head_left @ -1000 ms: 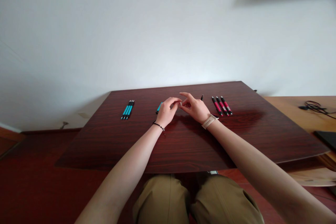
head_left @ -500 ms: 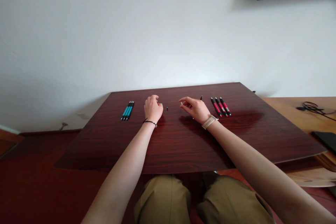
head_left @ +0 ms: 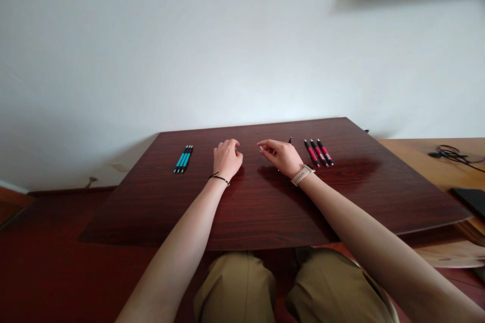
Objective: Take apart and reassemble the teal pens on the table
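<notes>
My left hand (head_left: 226,157) rests palm down on the dark wooden table (head_left: 265,202), its fingers curled over the spot in front of it; whatever lies beneath is hidden. My right hand (head_left: 283,157) hovers a short way to its right, with a small pale piece (head_left: 261,148) pinched between thumb and fingertips. A thin black pen part (head_left: 291,140) sticks out just behind that hand. Three teal pens (head_left: 184,158) lie side by side left of my left hand. Three red pens (head_left: 319,152) lie side by side right of my right hand.
A white wall rises behind the table's far edge. A lighter wooden desk (head_left: 428,161) joins on the right, carrying a coiled black cable (head_left: 450,154) and a flat dark object (head_left: 472,199). My knees (head_left: 288,287) sit under the near edge.
My hands, joined at the centre over a teal pen, have parted. The left went left, leaving a small dark piece on the table, then came back over it. The right stayed.
</notes>
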Available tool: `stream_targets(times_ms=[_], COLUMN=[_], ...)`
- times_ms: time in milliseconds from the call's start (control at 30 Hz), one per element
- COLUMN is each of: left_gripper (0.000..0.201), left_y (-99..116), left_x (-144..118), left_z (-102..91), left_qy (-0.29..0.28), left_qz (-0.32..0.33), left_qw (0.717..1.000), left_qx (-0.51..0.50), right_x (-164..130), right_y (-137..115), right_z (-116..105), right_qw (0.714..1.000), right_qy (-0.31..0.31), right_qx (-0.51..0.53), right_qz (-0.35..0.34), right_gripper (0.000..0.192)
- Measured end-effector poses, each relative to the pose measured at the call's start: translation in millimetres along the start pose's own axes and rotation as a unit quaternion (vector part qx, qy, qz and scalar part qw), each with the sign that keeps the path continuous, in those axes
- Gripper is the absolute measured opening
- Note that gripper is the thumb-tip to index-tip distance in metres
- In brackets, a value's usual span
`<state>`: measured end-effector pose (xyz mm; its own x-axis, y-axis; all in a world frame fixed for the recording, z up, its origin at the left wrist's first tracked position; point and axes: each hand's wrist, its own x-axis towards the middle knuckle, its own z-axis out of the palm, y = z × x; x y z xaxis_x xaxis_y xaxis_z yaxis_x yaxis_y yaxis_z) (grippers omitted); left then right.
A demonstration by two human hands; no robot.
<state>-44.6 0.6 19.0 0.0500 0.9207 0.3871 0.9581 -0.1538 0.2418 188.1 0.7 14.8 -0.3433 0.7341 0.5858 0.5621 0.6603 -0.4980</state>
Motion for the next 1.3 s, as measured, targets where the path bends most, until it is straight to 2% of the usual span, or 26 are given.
stream_targets(times_ms=[100, 200, 333, 633, 767, 867, 933, 1033, 1100, 1300], left_gripper=[0.031, 0.030, 0.020, 0.008, 0.009, 0.010, 0.010, 0.010, 0.009, 0.008], left_y=[-2.3, -8.0, -16.1, -26.7, -24.5, -19.1, -13.8, -4.9, 0.1, 3.9], left_x=[0.7, 1.9, 2.8, 7.3, 9.5, 10.7, 10.1, 7.3, 5.4, 4.3], left_z=[-0.6, 2.1, 9.3, 16.5, 15.7, 12.2, 8.0, 1.5, -0.9, 3.3], left_qy=[0.011, 0.027, -0.005, -0.010, 0.017, 0.064, 0.092, 0.103, 0.096, 0.092], left_qz=[-0.008, -0.045, -0.088, -0.082, -0.090, -0.049, 0.020, 0.106, 0.125, 0.128], left_qw=[1.000, 0.999, 0.996, 0.996, 0.996, 0.993, 0.985, 0.970, 0.966, 0.952], left_qx=[-0.005, -0.003, 0.016, 0.034, 0.008, -0.081, -0.144, -0.191, -0.203, -0.261], right_x=[0.0, 0.0, 0.4, 0.7, -0.2, -0.7, -0.4, 0.6, 1.2, 1.2], right_y=[-0.1, 0.3, 0.1, 1.5, 2.2, 0.6, -0.7, -2.1, -2.5, -2.4], right_z=[-0.2, -0.1, -0.2, 1.8, 1.8, 0.8, 0.3, 0.1, 0.3, 0.9], right_qw=[1.000, 1.000, 1.000, 1.000, 1.000, 1.000, 0.999, 0.998, 0.998, 0.998], right_qy=[-0.002, -0.004, -0.005, -0.005, -0.001, 0.010, 0.026, 0.048, 0.052, 0.053], right_qx=[-0.002, -0.004, -0.010, -0.003, 0.001, 0.014, 0.023, 0.024, 0.023, 0.019], right_qz=[0.002, 0.006, 0.004, -0.001, -0.001, 0.019, 0.031, 0.026, 0.021, 0.021], right_gripper=[0.022, 0.022, 0.022, 0.023, 0.024, 0.027, 0.023, 0.016, 0.017, 0.019])
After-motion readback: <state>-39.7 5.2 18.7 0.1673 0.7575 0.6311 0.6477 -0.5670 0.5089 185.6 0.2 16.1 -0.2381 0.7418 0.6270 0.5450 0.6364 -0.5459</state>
